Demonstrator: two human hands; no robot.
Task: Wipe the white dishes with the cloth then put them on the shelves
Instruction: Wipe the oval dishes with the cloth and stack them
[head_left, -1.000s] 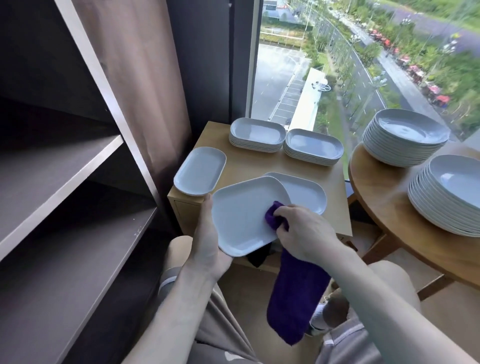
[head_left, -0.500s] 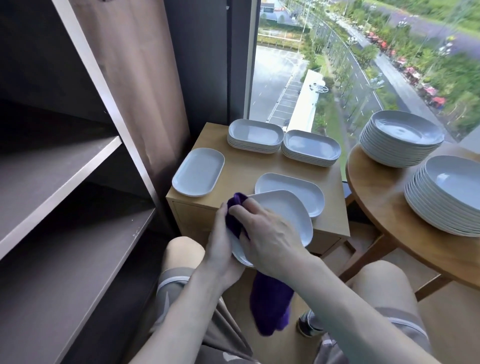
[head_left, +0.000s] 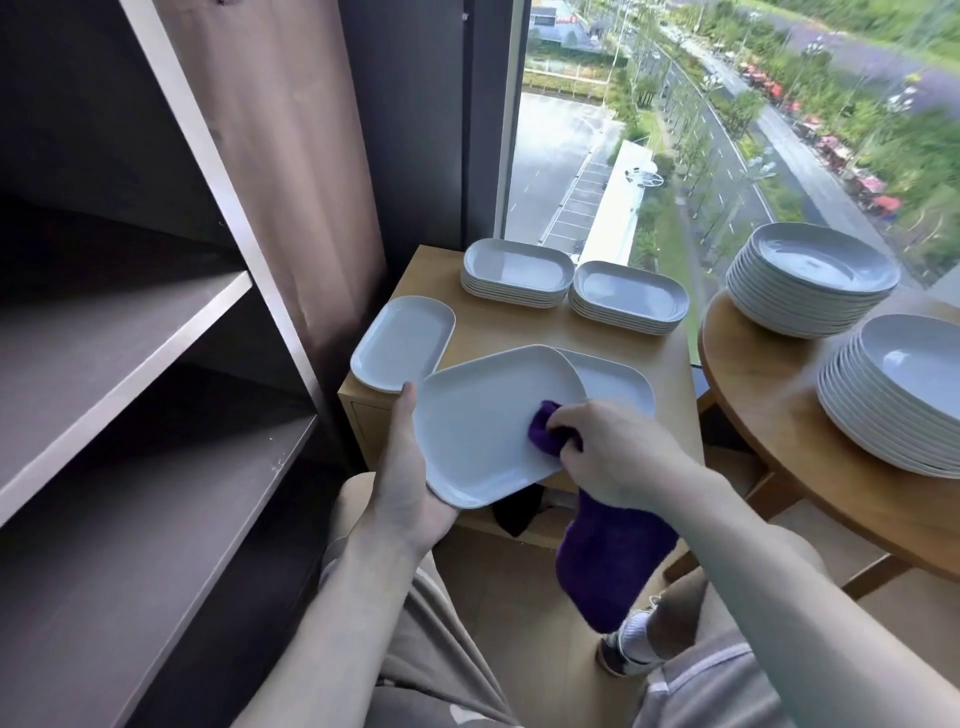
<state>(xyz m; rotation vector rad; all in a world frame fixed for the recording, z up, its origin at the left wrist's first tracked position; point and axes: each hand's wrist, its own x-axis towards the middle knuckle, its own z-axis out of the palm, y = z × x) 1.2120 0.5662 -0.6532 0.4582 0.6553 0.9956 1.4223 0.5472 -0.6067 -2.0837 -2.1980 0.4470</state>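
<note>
There is only the head view. The left hand (head_left: 405, 483) holds a white dish (head_left: 488, 426) by its left edge, with the thumb lying along the rim, so this hand is clamped on the dish. The dish is in the air, a little tilted, in front of the small wooden cabinet (head_left: 519, 327). The right hand (head_left: 613, 452) is curled tight around a purple cloth (head_left: 545, 434) and presses a bunched part of it on the right side of the dish's inner face. The rest of the cloth hangs down below this hand.

On the cabinet, a long dish (head_left: 402, 343) lies alone at the left. Another dish (head_left: 618, 384) lies partly hidden behind the held one. Two low piles (head_left: 517, 273) stand side by side at the back, near the window. On the round table (head_left: 769, 395) at the right stand two tall piles of round plates (head_left: 810, 275).

The shelves (head_left: 130, 332) at the left show no dishes in the part that is visible. So I judge the task is near its beginning: one dish is being wiped, nothing seems to be put away yet, and all the piles are still waiting. I cannot tell whether the single dishes on the cabinet are already wiped.
</note>
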